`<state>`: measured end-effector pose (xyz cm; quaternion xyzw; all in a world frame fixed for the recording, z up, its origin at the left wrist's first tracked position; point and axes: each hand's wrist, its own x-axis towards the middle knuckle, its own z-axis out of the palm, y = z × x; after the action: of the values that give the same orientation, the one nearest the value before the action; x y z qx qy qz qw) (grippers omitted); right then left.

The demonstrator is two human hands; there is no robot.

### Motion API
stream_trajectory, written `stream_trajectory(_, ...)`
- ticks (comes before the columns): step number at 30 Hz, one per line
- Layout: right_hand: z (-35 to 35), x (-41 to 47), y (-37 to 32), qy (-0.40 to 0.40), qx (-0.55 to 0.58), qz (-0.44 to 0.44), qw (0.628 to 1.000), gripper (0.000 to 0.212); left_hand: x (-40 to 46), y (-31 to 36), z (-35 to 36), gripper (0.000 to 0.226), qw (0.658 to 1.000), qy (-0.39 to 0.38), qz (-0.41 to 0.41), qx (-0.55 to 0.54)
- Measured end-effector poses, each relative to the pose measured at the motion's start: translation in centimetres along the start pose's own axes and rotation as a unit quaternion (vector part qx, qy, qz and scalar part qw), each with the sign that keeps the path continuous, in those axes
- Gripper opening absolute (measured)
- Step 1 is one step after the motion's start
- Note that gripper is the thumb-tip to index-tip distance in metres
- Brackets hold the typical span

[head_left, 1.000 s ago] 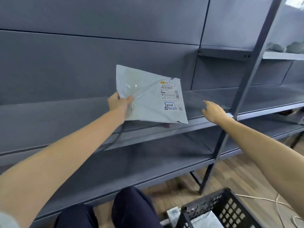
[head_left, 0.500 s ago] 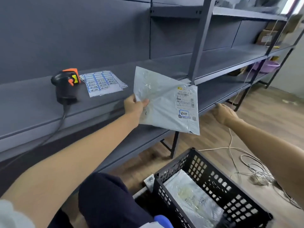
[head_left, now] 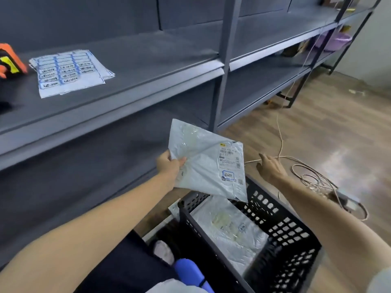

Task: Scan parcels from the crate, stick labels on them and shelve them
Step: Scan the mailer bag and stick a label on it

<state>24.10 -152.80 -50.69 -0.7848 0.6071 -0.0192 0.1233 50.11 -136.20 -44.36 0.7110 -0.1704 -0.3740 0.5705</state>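
1. Left hand [head_left: 170, 166]: pinching the grey parcel [head_left: 208, 160] at its left edge, thumb on top, fingers hidden behind.
2. Parcel up in the air, tilted, above the near end of the black crate [head_left: 281, 235] and in front of the lower shelf [head_left: 88, 166]. Touching nothing but the hand.
3. White shipping label [head_left: 229, 158] showing on the parcel's face, with a small blue sticker [head_left: 228, 175] just below it. Looks scanned and labelled already, so likely ready for shelving.
4. Right hand [head_left: 270, 168]: loose, fingers straight, holding nothing, just right of the parcel and over the far rim of the crate.
5. One more parcel [head_left: 230, 229] lying flat inside the crate.
6. Sheet of blue stickers [head_left: 67, 70] flat on the upper shelf [head_left: 158, 60], with the orange scanner [head_left: 9, 62] at the far left, partly cut off.
7. Loose cables [head_left: 313, 178] on the wooden floor [head_left: 338, 127] to the right.
8. For a good finish: keep the pinch firm, since the bag is thin and floppy. Lay it flat on the shelf, label side up. Help with the free hand so the bag does not fold over.
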Motion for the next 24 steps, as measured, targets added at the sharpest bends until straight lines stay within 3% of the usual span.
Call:
stream_trajectory(6, 6.6, -1.9, 1.4, -0.099, 0.038, 0.015, 0.994, 0.041, 0.8, -7.2, 2.1, 0.015, 0.991, 0.065, -0.119, 0.018)
stream_trajectory(8, 7.8, -2.9, 1.3, -0.156, 0.070, 0.041, 0.984, 0.034, 1.0, -9.0, 3.0, 0.018, 0.985, 0.083, -0.152, 0.003)
stream_trajectory(10, 8.6, -3.9, 0.9, -0.227, 0.105, 0.078, 0.965, 0.040, 1.0, -10.3, 3.9, 0.025, 0.980, 0.087, -0.177, -0.009)
stream_trajectory(12, 9.3, -4.9, 1.4, -0.277, 0.244, 0.126, 0.921, 0.047, 1.0, -11.5, 4.8, 0.030, 0.976, 0.087, -0.201, -0.008)
stream_trajectory(14, 10.4, -5.5, 2.2, -0.282, 0.437, 0.184, 0.834, 0.041, 1.1, -12.8, 5.5, 0.028, 0.972, 0.092, -0.217, -0.006)
stream_trajectory(16, 11.4, -5.4, 3.0, -0.292, 0.541, 0.213, 0.759, 0.036, 1.2, -13.9, 6.1, 0.024, 0.967, 0.105, -0.231, -0.004)
stream_trajectory(19, 12.7, -4.3, 3.7, -0.330, 0.584, 0.144, 0.727, 0.050, 1.3, -15.7, 6.9, 0.028, 0.962, 0.103, -0.252, 0.010)
stream_trajectory(20, 13.1, -3.6, 3.7, -0.364, 0.580, 0.173, 0.708, 0.048, 1.3, -16.0, 7.1, 0.028, 0.961, 0.095, -0.259, 0.016)
stream_trajectory(24, 13.7, -2.4, 5.7, -0.384, 0.466, 0.197, 0.772, 0.033, 1.9, -17.4, 6.6, 0.026, 0.964, 0.018, -0.260, 0.061)
